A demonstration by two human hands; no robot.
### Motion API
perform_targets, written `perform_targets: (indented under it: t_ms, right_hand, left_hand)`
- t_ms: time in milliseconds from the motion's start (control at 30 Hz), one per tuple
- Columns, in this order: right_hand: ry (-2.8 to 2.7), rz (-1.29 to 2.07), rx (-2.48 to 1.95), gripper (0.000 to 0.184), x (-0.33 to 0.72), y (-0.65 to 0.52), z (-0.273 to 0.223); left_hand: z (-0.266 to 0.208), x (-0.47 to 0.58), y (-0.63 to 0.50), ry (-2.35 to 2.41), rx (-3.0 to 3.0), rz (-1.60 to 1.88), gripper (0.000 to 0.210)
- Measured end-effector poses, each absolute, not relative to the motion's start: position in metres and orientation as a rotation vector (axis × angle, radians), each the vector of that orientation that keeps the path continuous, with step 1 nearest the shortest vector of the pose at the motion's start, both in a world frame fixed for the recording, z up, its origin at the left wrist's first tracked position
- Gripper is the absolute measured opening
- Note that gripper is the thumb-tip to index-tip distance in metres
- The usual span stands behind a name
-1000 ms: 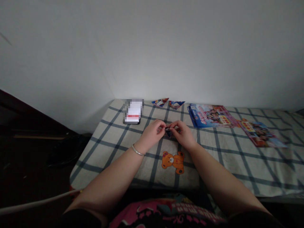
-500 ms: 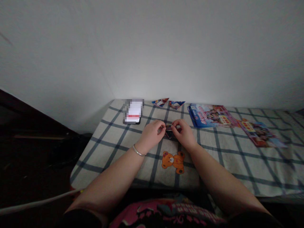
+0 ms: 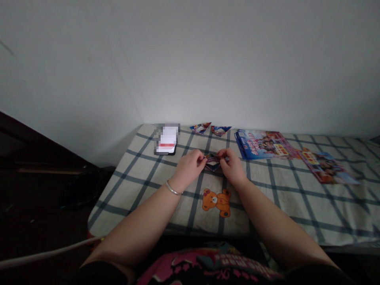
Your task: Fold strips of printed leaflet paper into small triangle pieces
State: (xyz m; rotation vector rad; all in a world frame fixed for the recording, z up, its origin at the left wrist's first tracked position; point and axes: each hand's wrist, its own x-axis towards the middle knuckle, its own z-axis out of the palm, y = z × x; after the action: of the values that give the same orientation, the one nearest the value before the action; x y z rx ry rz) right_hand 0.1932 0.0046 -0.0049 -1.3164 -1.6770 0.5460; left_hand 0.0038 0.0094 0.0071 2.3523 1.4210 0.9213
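Observation:
A small folded paper boat [image 3: 213, 163], printed in dark blue and red, is held between my two hands just above the checked cloth. My left hand [image 3: 192, 164] pinches its left corner between thumb and fingers. At the opposite corner, my right hand [image 3: 232, 166] has the same kind of pinch. The boat's middle is spread, with a pale inner face showing. Beyond my hands, by the wall, sit two similar folded paper boats, a left one [image 3: 201, 128] and a right one [image 3: 221, 130].
A phone [image 3: 168, 138] with a blurred screen lies at the back left. To the right are a stack of printed leaflets [image 3: 261, 144] and further leaflets [image 3: 328, 168]. The checked tablecloth [image 3: 142, 190] carries a bear picture [image 3: 216, 202]. A white wall [image 3: 208, 63] stands behind.
The paper boat has widened between my hands and shows more of its faces. My right hand's fingers have shifted slightly outward to its right corner. The other things have stayed put.

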Motion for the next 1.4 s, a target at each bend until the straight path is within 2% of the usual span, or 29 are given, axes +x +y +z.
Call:
perform_targets:
  t_ms: [200,433,667,1167,1400]
  right_hand:
    - [-1.717,0.537,-1.201,0.022,0.195,0.006,-0.003]
    - [-1.709,0.554,-1.139,0.027,0.195,0.007,-0.003]
    - [-1.695,0.560,-1.191,0.026,0.196,0.009,-0.004]
    - [-1.767,0.517,-1.269,0.027,0.198,0.007,-0.003]
    - [-2.181,0.255,-1.226,0.039,0.195,-0.001,0.011]
  left_hand:
    - [0.004,0.003,0.011,1.369,2.266,0.987,0.003]
    - [0.004,0.002,0.013,1.321,2.260,0.988,0.020]
    - [0.002,0.001,0.016,1.249,2.305,0.933,0.025]
    - [0.007,0.001,0.014,1.260,2.290,0.902,0.017]
    - [0.005,0.002,0.014,1.235,2.314,0.921,0.011]
